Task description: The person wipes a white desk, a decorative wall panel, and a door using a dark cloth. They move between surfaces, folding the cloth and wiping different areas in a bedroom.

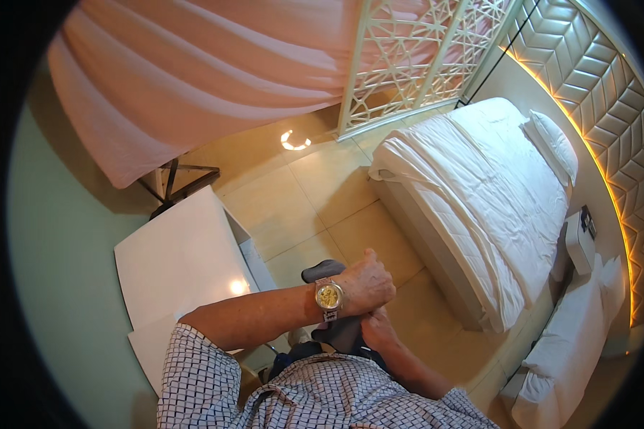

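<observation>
My left hand, with a gold-faced metal wristwatch at its wrist, is curled in front of me; what lies inside its fingers is hidden. Just below it, my right hand has its fingers closed on dark grey sock fabric, close against the left hand. Another grey sock part shows beyond the left wrist. Whether the two grey parts belong to one sock, and whether a foot is inside, I cannot tell. A patterned shirt covers my torso and upper arms.
A white cabinet stands at left, beside a dark metal frame. Pink drapery and a white lattice screen rise ahead. At right are a bed, a bedside unit and pale cushions. The floor is tiled.
</observation>
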The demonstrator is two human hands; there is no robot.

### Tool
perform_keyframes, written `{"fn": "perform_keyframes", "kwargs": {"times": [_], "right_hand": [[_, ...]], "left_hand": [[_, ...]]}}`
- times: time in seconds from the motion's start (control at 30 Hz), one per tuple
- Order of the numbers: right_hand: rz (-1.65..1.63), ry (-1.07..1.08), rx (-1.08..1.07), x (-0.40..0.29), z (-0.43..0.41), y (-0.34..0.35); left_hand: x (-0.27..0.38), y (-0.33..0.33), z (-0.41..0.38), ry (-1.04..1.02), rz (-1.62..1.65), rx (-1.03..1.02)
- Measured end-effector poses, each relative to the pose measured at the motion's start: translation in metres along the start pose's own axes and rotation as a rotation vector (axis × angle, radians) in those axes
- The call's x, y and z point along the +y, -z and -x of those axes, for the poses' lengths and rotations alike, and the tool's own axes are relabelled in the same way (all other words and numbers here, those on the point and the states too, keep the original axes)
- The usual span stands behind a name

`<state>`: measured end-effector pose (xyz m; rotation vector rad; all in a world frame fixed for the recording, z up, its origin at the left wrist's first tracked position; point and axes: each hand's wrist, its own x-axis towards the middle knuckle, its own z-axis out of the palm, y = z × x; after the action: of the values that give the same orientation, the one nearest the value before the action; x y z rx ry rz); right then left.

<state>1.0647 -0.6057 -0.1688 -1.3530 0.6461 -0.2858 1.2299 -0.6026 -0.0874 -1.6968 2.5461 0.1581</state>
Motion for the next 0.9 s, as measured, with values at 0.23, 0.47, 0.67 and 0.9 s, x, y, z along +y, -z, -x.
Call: {"fn": "perform_keyframes", "kwargs": {"times": [0.23, 0.47, 0.67, 0.9], "right_hand": [[-0.281, -0.119, 0.016, 0.038, -0.086, 0.084], [-0.116, -0.010, -0.067, -0.031, -0.179, 0.178], [-0.290, -0.067, -0.032, -0.059, -0.233, 0.223], [-0.449, -0.146, -0.004, -0.049, -0.296, 0.248]], "left_hand": [[-0.070, -0.001, -0.111, -0.059, 0.067, -0.145], [-0.147, 0.018, -0.220, -0.060, 0.063, -0.138], [-0.194, 0.022, -0.288, -0.082, 0.089, -0.163], [-0.259, 0.020, -0.341, -0.174, 0.106, -0.227]]}}
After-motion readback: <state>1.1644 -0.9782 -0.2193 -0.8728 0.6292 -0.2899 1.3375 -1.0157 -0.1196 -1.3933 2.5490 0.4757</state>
